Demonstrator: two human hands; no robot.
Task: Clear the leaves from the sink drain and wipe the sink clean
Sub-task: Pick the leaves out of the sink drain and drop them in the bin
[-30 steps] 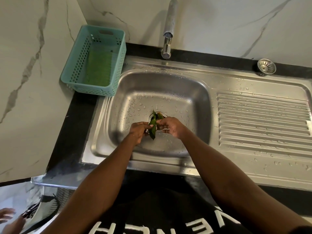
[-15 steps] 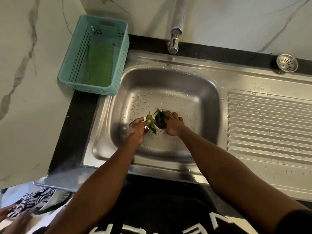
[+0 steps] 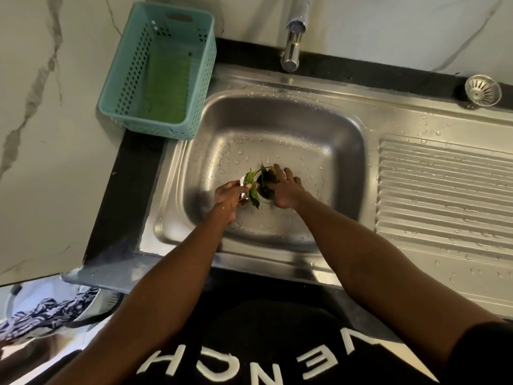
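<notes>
The wet steel sink (image 3: 277,120) has its drain (image 3: 263,193) in the middle of the basin. Dark green leaves (image 3: 268,176) stick up out of the drain. My right hand (image 3: 287,191) reaches in from the right, and its fingers close over those leaves; the thumb is hidden. My left hand (image 3: 229,198) is just left of the drain. It pinches one lighter green leaf (image 3: 253,191) together with a small shiny metal piece (image 3: 244,187).
A teal perforated basket (image 3: 119,79) with a green scrub pad (image 3: 166,84) stands at the sink's back left corner. The faucet (image 3: 294,37) hangs over the back rim. A round metal strainer (image 3: 483,91) lies at the back right, above the ribbed drainboard (image 3: 444,195).
The hands, which held leaves together over the drain, have separated: the left drew one leaf to the left, the right went onto the leaves in the drain. The view has shifted slightly.
</notes>
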